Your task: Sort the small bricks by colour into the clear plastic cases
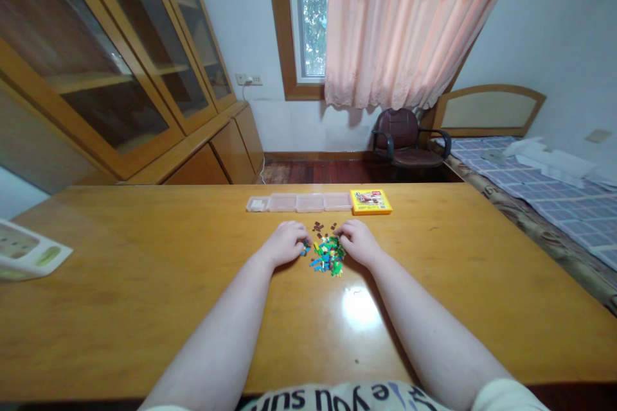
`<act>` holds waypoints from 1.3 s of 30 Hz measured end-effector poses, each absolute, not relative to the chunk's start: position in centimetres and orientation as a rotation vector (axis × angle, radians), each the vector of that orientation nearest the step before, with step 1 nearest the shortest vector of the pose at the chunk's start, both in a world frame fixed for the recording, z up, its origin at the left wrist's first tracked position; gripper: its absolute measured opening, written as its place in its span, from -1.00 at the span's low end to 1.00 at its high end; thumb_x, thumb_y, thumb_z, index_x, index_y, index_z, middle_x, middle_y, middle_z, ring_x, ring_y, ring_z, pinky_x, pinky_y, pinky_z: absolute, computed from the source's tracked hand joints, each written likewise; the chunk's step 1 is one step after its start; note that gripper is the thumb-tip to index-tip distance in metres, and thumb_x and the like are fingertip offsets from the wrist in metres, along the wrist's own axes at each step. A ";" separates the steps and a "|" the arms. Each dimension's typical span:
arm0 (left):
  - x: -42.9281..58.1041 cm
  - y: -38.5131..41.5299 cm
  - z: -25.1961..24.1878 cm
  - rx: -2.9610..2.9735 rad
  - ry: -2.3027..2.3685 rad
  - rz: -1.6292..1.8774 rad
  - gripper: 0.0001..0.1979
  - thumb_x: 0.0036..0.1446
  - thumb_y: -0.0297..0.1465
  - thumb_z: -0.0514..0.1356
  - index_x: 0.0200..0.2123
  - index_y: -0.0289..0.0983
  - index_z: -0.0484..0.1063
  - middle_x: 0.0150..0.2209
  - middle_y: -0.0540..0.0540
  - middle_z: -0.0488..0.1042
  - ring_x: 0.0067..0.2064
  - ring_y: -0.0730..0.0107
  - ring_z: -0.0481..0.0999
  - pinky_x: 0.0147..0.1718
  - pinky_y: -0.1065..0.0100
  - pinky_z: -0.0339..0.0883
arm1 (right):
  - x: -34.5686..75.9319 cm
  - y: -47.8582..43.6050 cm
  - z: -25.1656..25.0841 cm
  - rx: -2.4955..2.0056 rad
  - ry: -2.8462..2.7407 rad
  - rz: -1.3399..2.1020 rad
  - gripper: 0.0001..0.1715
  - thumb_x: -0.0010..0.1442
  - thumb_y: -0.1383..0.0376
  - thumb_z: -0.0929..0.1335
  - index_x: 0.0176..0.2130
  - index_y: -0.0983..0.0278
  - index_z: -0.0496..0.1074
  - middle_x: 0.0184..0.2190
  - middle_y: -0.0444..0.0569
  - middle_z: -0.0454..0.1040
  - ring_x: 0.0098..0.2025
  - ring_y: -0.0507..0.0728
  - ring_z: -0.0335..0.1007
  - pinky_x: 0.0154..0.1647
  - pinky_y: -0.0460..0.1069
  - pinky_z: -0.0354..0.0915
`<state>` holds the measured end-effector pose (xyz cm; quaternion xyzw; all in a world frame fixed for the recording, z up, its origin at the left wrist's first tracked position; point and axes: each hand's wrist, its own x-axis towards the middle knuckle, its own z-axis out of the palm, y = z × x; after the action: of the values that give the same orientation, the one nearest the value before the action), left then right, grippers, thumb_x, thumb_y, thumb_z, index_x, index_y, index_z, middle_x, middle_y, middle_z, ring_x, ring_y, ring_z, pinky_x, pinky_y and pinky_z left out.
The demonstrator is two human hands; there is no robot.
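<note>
Presently: left hand (285, 243) and right hand (357, 241) rest knuckles-up on the glossy wooden table (144, 270), fingers curled inward, one on each side of a small heap of tiny multicoloured plastic bricks (328, 257). Fingertips touch the heap's edges; cannot tell whether either pinches a piece. The flanking position likely keeps the loose bits corralled and within reach of both. A few dark brown pieces (320, 227) lie apart, just beyond the heap. Further out, a clear plastic compartment box (299, 203) lies with its long side toward the person; its cells look empty, save something pale in the leftmost. A flat yellow cardboard box (371, 201) sits at its right end, contents hidden.
</note>
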<state>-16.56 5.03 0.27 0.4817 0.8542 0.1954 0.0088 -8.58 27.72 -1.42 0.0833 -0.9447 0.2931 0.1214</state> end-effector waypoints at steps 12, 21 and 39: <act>-17.5 4.5 -0.3 1.398 2.767 0.550 -0.70 -0.04 -0.61 0.09 -0.53 -0.17 0.57 -0.40 -0.03 0.49 -0.26 0.33 0.38 -0.17 0.27 0.20 | -6.5 23.9 0.1 0.738 -2.872 0.606 -0.57 0.13 0.22 0.32 0.02 0.03 0.42 0.15 -0.06 0.27 0.17 0.24 0.05 0.23 0.27 -0.19; -17.2 4.8 -0.6 1.498 2.767 0.572 -0.67 0.01 -0.58 0.09 -0.31 -0.12 0.58 -0.26 -0.04 0.49 -0.17 0.32 0.38 -0.08 0.24 0.20 | -6.5 23.7 -0.6 0.604 -2.947 0.509 -0.53 0.21 0.06 0.27 0.09 0.05 0.36 0.25 0.03 0.11 0.28 0.33 -0.15 0.24 0.38 -0.32; -17.4 5.0 -0.9 1.377 2.828 0.564 -0.66 -0.01 -0.58 0.08 -0.31 -0.13 0.59 -0.20 -0.04 0.52 -0.14 0.29 0.40 -0.04 0.22 0.23 | -7.5 24.8 -2.0 0.360 -2.900 0.615 -0.62 0.23 0.15 0.26 0.02 0.15 0.41 0.15 0.02 0.28 0.24 0.29 -0.03 0.23 0.33 -0.21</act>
<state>-17.42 4.98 -0.93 0.4309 0.8846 0.1763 -0.0268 -7.52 24.78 -2.03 0.1201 -0.9682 0.2052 0.0778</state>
